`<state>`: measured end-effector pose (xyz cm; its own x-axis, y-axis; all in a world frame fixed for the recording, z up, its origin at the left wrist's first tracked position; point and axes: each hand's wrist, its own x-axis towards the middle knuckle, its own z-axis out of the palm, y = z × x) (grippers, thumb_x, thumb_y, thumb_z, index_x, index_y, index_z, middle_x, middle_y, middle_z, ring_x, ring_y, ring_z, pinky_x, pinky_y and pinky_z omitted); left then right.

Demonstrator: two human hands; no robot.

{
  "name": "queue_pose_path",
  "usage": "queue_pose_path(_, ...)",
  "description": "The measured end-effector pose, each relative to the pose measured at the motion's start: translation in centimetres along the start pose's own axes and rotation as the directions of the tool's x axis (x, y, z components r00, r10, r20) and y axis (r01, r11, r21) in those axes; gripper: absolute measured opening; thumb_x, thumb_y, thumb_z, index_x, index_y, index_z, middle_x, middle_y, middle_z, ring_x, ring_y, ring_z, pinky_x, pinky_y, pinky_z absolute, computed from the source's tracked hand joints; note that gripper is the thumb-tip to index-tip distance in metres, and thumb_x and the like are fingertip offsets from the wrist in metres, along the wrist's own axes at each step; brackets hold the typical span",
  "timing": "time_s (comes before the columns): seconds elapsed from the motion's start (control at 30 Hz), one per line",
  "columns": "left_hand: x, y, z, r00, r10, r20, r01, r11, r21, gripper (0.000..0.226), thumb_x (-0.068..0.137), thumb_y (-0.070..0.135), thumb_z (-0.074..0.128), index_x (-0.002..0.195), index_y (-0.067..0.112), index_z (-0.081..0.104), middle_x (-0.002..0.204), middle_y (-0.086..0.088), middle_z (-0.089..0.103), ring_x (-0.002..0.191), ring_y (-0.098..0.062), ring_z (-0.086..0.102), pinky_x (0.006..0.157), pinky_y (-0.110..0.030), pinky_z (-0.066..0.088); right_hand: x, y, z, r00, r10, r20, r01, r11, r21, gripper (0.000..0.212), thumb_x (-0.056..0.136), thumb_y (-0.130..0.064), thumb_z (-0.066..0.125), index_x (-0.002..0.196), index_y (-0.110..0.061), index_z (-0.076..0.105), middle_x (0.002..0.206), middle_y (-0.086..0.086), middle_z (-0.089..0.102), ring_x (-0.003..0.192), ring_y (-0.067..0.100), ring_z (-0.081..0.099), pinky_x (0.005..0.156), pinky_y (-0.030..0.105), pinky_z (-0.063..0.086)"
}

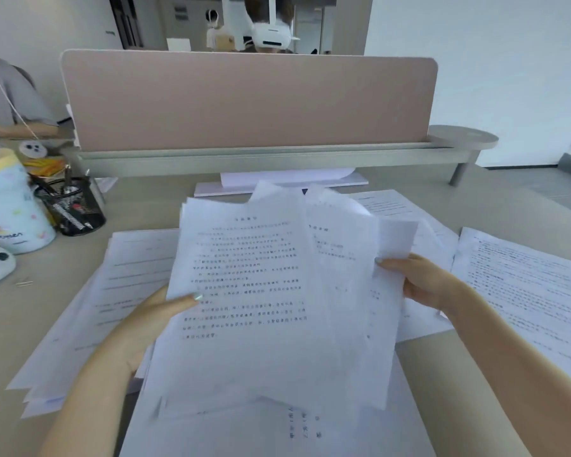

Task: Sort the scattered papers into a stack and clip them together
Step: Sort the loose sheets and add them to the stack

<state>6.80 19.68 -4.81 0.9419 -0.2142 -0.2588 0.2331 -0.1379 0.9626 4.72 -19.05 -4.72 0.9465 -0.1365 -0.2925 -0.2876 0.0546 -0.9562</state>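
The left hand (152,319) and right hand (424,282) are each gripping a side edge of the uneven bundle of white printed paper sheets (264,291), thumbs on top, holding it above the beige desk (409,357) at centre. The gathering step is underway. More loose white printed sheets (524,285) are lying at 3, 6 and 9 o'clock. Next move is probably collecting those, then squaring edges; no clip is identifiable.
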Motion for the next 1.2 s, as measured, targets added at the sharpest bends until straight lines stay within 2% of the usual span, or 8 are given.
queue_pose_path(0.3, 0.5, -0.4, 0.8, 0.999, 0.014, 0.037, -0.017, 0.995, 0.1, 0.043, 0.077, 0.014, 0.071, 0.112, 0.035, 0.058, 0.112, 0.009, 0.068, 0.103, -0.014, 0.064, 0.088, -0.036, 0.049, 0.3, 0.0, 6.3, 0.974, -0.04, -0.223, 0.014, 0.993, -0.117, 0.044, 0.089, -0.06, 0.043, 0.101, -0.022, 0.061, 0.106, 0.003, 0.067, 0.101, 0.025, 0.062, 0.097, 0.041, 0.047)
queue_pose_path(0.43, 0.3, -0.2, 1.3, 0.999, 0.015, 0.034, -0.016, 0.999, 0.051, 0.024, 0.091, 0.014, 0.057, 0.108, 0.032, 0.06, 0.103, 0.009, 0.07, 0.097, -0.012, 0.066, 0.077, -0.033, 0.051, 0.7, 0.0, 7.4, 0.993, 0.099, -0.059, -0.096, 0.994, 0.048, 0.034, 0.09, -0.042, 0.057, 0.106, -0.013, 0.066, 0.094, 0.006, 0.072, 0.083, 0.024, 0.07, 0.075, 0.036, 0.057)
queue_pose_path(0.53, 0.6, -0.2, 1.3, 0.999, 0.031, -0.043, -0.028, 0.997, 0.079, 0.026, 0.091, 0.018, 0.059, 0.114, 0.031, 0.056, 0.107, 0.014, 0.065, 0.103, -0.011, 0.061, 0.083, -0.031, 0.047, 1.4, 0.4, 7.5, 0.985, 0.171, 0.007, -0.168, 0.956, 0.241, 0.027, 0.091, -0.024, 0.058, 0.112, -0.008, 0.064, 0.098, 0.011, 0.071, 0.076, 0.025, 0.07, 0.061, 0.031, 0.057)
queue_pose_path(0.73, 0.2, -0.1, 1.0, 1.0, 0.008, -0.015, -0.008, 1.0, -0.006, 0.045, 0.089, 0.002, 0.056, 0.123, 0.032, 0.051, 0.11, 0.01, 0.065, 0.1, -0.013, 0.062, 0.074, -0.031, 0.049, 2.7, -0.2, 8.4, 0.994, 0.087, -0.073, -0.083, 0.995, 0.051, 0.019, 0.09, -0.002, 0.053, 0.106, 0.001, 0.063, 0.092, 0.013, 0.067, 0.074, 0.026, 0.067, 0.065, 0.033, 0.056)
queue_pose_path(0.87, 0.3, -0.2, 0.3, 0.997, 0.041, -0.069, -0.039, 0.999, 0.025, 0.054, 0.088, 0.0, 0.056, 0.132, 0.031, 0.047, 0.115, 0.01, 0.063, 0.104, -0.013, 0.06, 0.08, -0.031, 0.047, 3.1, -1.3, 7.4, 0.997, 0.001, -0.083, -0.014, 0.988, -0.151, 0.023, 0.09, -0.002, 0.052, 0.111, -0.001, 0.063, 0.105, 0.016, 0.066, 0.094, 0.032, 0.064, 0.089, 0.044, 0.051)
queue_pose_path(0.97, 0.4, -0.3, 0.6, 0.997, 0.071, -0.032, -0.068, 0.993, 0.098, 0.055, 0.09, 0.004, 0.055, 0.134, 0.034, 0.044, 0.121, 0.013, 0.058, 0.109, -0.007, 0.055, 0.086, -0.026, 0.042, 2.8, -1.6, 6.0, 0.998, 0.012, 0.066, -0.002, 0.99, -0.14, 0.019, 0.091, 0.0, 0.052, 0.104, -0.004, 0.065, 0.095, 0.008, 0.069, 0.08, 0.023, 0.068, 0.076, 0.034, 0.055)
queue_pose_path(1.1, 0.6, -0.3, 1.3, 0.996, 0.073, -0.056, -0.065, 0.989, 0.133, 0.034, 0.092, 0.009, 0.055, 0.112, 0.037, 0.054, 0.11, 0.02, 0.059, 0.103, -0.008, 0.057, 0.09, -0.033, 0.045, 2.5, -1.1, 5.6, 0.999, 0.014, 0.038, -0.01, 0.994, -0.107, 0.016, 0.09, -0.008, 0.059, 0.104, -0.004, 0.066, 0.097, 0.008, 0.07, 0.08, 0.023, 0.069, 0.073, 0.033, 0.057)
queue_pose_path(1.2, 0.5, -0.4, 1.6, 0.992, 0.087, -0.087, -0.076, 0.99, 0.121, 0.027, 0.093, 0.01, 0.053, 0.097, 0.036, 0.058, 0.104, 0.016, 0.064, 0.094, -0.006, 0.061, 0.074, -0.027, 0.046, 2.6, -0.4, 6.1, 0.996, 0.023, 0.083, -0.02, 0.999, -0.045, 0.021, 0.088, -0.015, 0.063, 0.106, -0.005, 0.067, 0.1, 0.009, 0.072, 0.084, 0.025, 0.07, 0.077, 0.035, 0.057)
